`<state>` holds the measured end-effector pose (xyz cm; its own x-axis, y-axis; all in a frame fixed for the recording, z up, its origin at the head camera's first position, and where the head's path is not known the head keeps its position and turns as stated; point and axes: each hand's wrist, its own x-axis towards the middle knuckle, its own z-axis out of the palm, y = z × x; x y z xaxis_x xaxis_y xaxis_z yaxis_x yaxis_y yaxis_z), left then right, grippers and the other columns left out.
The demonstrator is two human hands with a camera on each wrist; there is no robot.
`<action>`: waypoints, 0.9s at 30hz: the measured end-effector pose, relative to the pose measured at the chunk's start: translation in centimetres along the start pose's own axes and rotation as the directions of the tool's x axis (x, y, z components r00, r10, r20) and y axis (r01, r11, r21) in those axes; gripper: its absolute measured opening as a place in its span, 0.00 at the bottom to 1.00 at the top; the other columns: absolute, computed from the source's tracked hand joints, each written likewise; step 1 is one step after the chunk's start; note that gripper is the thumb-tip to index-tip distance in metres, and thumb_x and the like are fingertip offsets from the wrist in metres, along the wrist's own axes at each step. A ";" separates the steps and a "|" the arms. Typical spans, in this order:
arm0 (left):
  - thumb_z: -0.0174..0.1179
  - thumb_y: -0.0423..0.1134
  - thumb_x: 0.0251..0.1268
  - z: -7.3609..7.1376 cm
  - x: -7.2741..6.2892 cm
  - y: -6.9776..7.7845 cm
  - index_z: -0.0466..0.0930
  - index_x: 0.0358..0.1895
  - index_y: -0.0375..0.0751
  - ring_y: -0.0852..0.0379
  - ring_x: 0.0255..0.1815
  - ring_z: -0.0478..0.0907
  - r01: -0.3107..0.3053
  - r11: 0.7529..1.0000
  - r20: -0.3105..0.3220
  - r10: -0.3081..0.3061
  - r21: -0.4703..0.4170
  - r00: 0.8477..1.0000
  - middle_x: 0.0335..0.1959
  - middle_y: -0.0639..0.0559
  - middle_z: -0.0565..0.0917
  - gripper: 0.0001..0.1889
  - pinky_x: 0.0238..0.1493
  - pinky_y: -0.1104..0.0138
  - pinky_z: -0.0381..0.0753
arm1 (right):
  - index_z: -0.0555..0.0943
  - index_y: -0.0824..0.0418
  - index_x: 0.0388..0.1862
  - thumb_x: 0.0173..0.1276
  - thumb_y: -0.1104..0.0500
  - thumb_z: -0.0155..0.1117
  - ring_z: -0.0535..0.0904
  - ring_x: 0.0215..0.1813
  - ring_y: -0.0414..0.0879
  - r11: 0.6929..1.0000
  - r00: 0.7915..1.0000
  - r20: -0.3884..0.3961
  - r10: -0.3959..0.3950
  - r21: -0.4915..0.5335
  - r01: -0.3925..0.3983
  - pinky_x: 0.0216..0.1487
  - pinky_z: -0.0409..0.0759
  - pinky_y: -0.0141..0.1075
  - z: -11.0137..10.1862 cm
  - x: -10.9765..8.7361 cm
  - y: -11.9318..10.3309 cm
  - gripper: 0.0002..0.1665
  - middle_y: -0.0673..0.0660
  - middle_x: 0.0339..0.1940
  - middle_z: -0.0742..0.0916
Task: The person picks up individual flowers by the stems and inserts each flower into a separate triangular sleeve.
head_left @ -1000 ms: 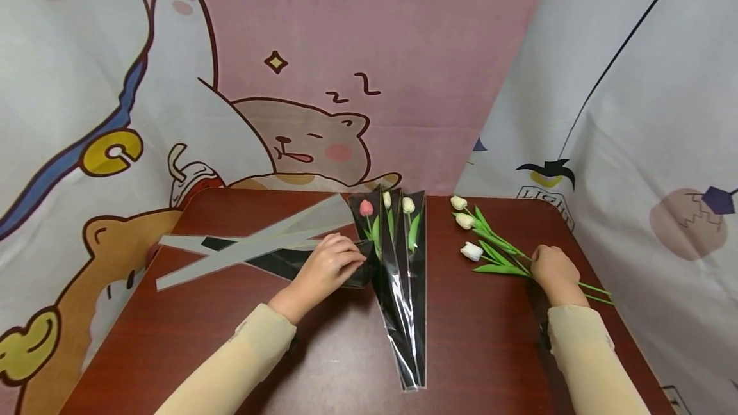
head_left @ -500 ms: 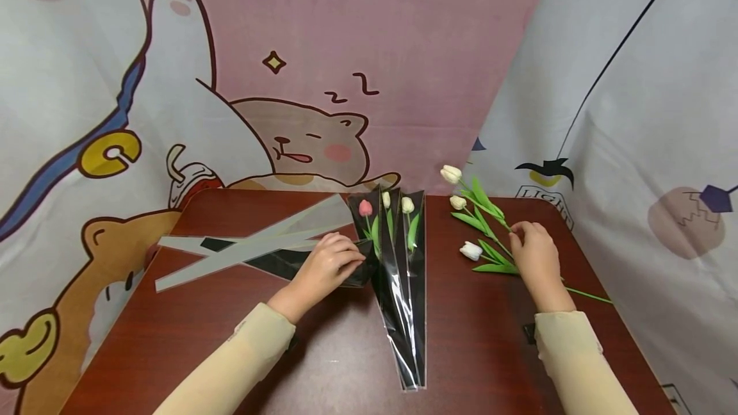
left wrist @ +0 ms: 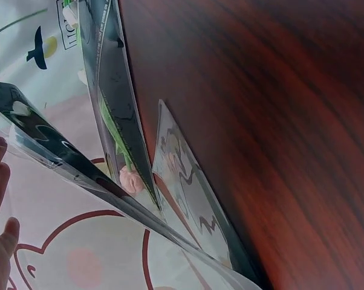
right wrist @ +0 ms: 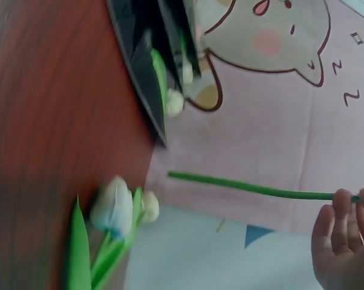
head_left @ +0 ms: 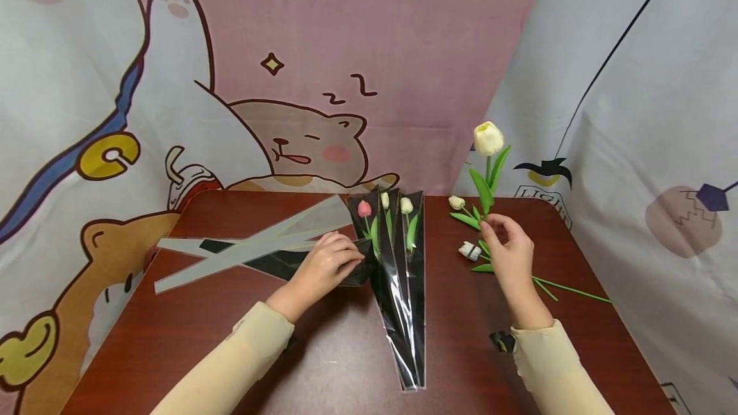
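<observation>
My right hand [head_left: 510,258] pinches the stem of a cream tulip [head_left: 489,139] just under its leaves, raised above the table. In the right wrist view the bare green stem [right wrist: 248,186] sticks out from between the fingers. Two more pale tulips lie under and beside that hand, a cream one [head_left: 457,202] and a white one [head_left: 468,250]. My left hand [head_left: 328,261] holds the edge of a black, clear-fronted flower sleeve [head_left: 279,262]. In the left wrist view that sleeve's opening [left wrist: 34,124] is spread apart at the fingertips.
Upright at mid-table lie wrapped tulips in black sleeves [head_left: 418,312], one pink [head_left: 364,209] and two cream. Flat clear sleeves with grey edges [head_left: 230,261] cross each other on the left. A printed cloth [head_left: 426,82] hangs behind the table [head_left: 334,364].
My right hand has lifted one cream tulip off the pile, moved left and turned it upright. The other two tulips stay on the table. My left hand keeps its place on the sleeve.
</observation>
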<state>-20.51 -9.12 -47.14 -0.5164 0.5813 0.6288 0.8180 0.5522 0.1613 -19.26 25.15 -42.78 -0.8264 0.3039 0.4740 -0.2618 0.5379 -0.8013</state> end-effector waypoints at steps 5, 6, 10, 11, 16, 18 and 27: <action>0.66 0.37 0.58 0.0 0.0 0.1 0.87 0.37 0.45 0.55 0.45 0.77 0.008 1.000 0.008 -0.008 0.001 1.000 0.36 0.56 0.83 0.04 0.61 0.57 0.72 | 0.80 0.73 0.39 0.64 0.65 0.64 0.77 0.28 0.30 0.968 0.994 -0.038 0.102 0.233 -0.091 0.26 0.72 0.20 0.7 -1.0 -1.2 0.10 0.41 0.26 0.82; 0.66 0.36 0.58 0.0 0.0 0.1 0.87 0.36 0.45 0.55 0.45 0.77 0.008 1.000 0.005 -0.008 0.001 1.000 0.35 0.56 0.83 0.04 0.61 0.57 0.71 | 0.79 0.75 0.39 0.64 0.67 0.63 0.78 0.28 0.31 0.951 0.992 -0.045 0.117 0.292 -0.098 0.27 0.72 0.20 0.9 -1.2 -1.5 0.10 0.42 0.27 0.83; 0.67 0.36 0.57 0.1 0.0 0.2 0.87 0.36 0.45 0.55 0.45 0.77 0.016 1.000 -0.005 -0.016 -0.004 1.000 0.35 0.56 0.83 0.04 0.61 0.56 0.71 | 0.75 0.83 0.40 0.63 0.71 0.62 0.81 0.32 0.36 0.847 0.986 -0.055 0.156 0.522 -0.105 0.33 0.78 0.23 1.9 -2.2 -1.9 0.13 0.47 0.30 0.87; 0.67 0.36 0.57 0.1 0.0 0.2 0.87 0.36 0.45 0.55 0.45 0.77 0.018 1.000 -0.007 -0.018 -0.006 1.000 0.35 0.56 0.83 0.04 0.61 0.55 0.72 | 0.75 0.83 0.40 0.63 0.71 0.61 0.82 0.33 0.38 0.815 0.984 -0.051 0.169 0.569 -0.110 0.35 0.79 0.25 2.3 -2.4 -1.7 0.13 0.49 0.30 0.87; 0.67 0.36 0.57 0.2 -0.1 0.2 0.87 0.36 0.45 0.55 0.45 0.77 0.039 0.999 0.005 -0.039 -0.005 0.999 0.36 0.56 0.83 0.04 0.61 0.56 0.72 | 0.75 0.79 0.39 0.64 0.68 0.62 0.84 0.35 0.42 0.698 0.974 -0.039 0.221 0.704 -0.130 0.38 0.82 0.29 3.7 -3.3 -0.6 0.12 0.53 0.33 0.88; 0.66 0.36 0.58 0.2 -0.1 0.2 0.87 0.36 0.45 0.55 0.45 0.77 0.044 0.999 0.010 -0.044 -0.001 0.999 0.36 0.56 0.83 0.04 0.61 0.56 0.71 | 0.77 0.75 0.38 0.64 0.68 0.62 0.84 0.35 0.42 0.639 0.968 -0.024 0.249 0.755 -0.146 0.37 0.82 0.30 4.1 -3.7 -0.6 0.09 0.55 0.35 0.87; 0.66 0.36 0.58 0.0 0.0 0.3 0.87 0.37 0.45 0.55 0.46 0.77 0.049 0.999 0.012 -0.049 0.008 0.999 0.36 0.56 0.84 0.05 0.65 0.56 0.68 | 0.79 0.66 0.36 0.64 0.69 0.62 0.84 0.33 0.43 0.510 0.938 0.086 0.335 0.820 -0.258 0.38 0.82 0.34 5.6 -4.9 -1.4 0.02 0.57 0.36 0.87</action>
<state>-20.29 -8.95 -47.09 -0.5592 0.5608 0.6106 0.7894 0.5851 0.1856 -17.69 18.48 -46.02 -0.9061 0.3974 0.1450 -0.3297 -0.4488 -0.8306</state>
